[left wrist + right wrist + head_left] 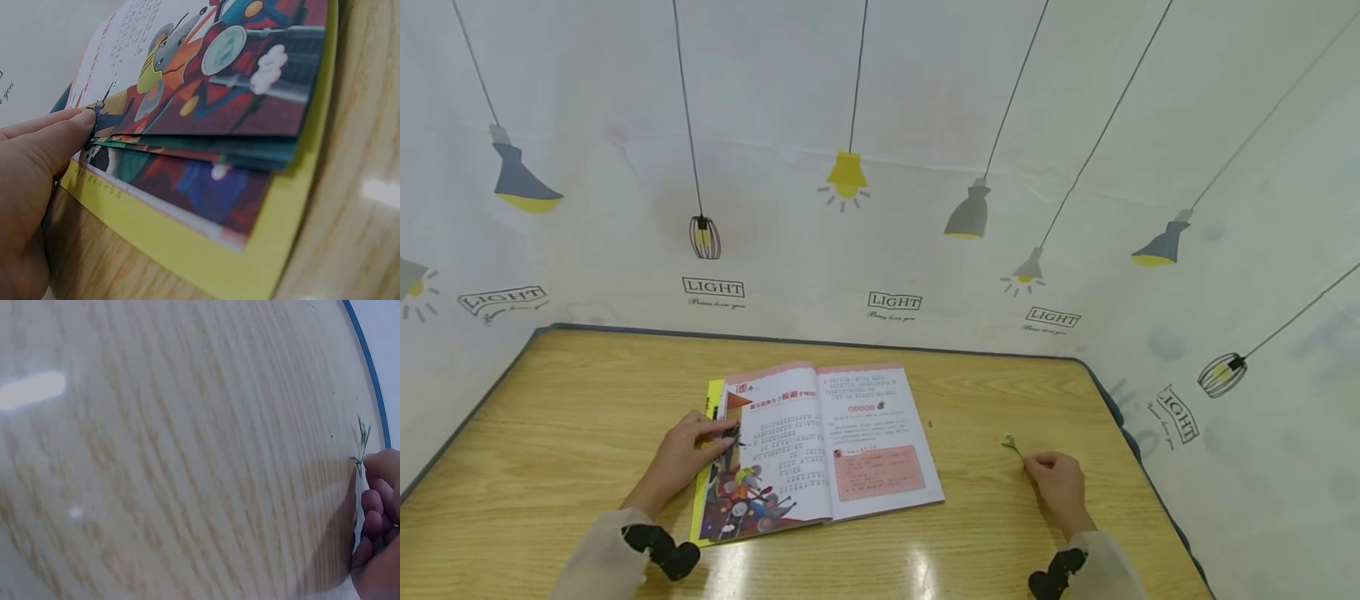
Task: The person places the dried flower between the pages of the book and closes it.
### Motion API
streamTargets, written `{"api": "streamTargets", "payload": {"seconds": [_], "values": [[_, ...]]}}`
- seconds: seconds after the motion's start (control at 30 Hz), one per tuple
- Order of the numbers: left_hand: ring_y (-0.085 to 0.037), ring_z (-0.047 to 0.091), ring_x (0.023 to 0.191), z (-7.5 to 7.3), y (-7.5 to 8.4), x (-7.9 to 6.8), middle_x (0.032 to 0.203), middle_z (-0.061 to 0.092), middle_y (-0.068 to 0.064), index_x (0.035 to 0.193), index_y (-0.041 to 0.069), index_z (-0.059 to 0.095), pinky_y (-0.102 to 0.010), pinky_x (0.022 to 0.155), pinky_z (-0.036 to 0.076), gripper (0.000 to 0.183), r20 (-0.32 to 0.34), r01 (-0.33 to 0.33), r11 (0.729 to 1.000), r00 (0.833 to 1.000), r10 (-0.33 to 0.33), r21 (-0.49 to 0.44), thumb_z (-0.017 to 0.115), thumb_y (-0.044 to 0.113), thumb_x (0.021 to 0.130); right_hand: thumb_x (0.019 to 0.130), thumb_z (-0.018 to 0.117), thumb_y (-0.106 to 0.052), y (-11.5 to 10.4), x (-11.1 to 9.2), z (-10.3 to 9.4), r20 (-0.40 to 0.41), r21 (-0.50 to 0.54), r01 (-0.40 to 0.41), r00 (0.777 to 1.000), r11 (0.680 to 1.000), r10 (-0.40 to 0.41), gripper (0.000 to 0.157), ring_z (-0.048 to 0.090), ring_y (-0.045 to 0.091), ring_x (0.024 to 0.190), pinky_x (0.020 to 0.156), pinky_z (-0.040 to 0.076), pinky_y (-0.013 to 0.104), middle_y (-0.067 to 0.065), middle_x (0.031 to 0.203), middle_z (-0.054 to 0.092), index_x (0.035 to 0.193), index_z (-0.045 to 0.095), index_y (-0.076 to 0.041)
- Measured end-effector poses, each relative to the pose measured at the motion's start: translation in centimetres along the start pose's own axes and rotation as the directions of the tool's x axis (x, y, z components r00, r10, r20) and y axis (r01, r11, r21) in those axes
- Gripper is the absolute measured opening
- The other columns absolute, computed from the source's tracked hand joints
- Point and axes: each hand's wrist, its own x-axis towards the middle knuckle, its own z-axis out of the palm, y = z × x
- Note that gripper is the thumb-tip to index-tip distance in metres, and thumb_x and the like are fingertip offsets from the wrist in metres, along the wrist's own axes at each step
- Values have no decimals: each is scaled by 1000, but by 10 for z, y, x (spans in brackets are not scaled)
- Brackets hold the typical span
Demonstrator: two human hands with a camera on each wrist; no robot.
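An open book (880,417) lies on the wooden table, text on both pages and a colourful mouse picture at lower left. My left hand (679,457) is at its left edge. In the left wrist view, the thumb (84,122) presses on the illustrated page and the hand pinches a few raised leaves; its other fingers are mostly hidden. Beneath them shows the yellow cover (250,275). Right of the book, my right hand (1060,487) pinches the thin stem of a small sprig (1010,442) with a pale tip. Green slender leaves show in the right wrist view.
The wooden table (587,400) has a dark blue edge (820,342) along its back and sides. White curtains (775,125) printed with hanging lamps stand behind it and at both sides. A tiny dark speck (930,424) lies beside the book.
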Motion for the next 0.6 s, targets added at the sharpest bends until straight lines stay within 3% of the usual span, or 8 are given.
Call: {"api": "streamTargets", "payload": {"seconds": [0.33, 0.6], "values": [[-18, 40, 76, 1, -2, 1, 87, 47, -4, 115, 6, 65, -28, 67, 33, 31, 3, 10, 1000, 1000, -10, 0, 65, 16, 86, 81, 69, -14, 5, -2, -1, 4, 14, 46, 999, 999, -46, 22, 56, 13, 66, 62, 45, 30, 8, 76, 66, 92, 69, 5], [-18, 40, 76, 1, -2, 1, 87, 47, -4, 115, 6, 65, -28, 66, 33, 32, 4, 1, 1000, 1000, -1, 2, 65, 19, 86, 83, 66, -14, 5, -4, 2, -9, -27, 74, 997, 997, -74, 21, 58, 22, 73, 64, 44, 32, 11, 80, 66, 89, 70, 6]]}}
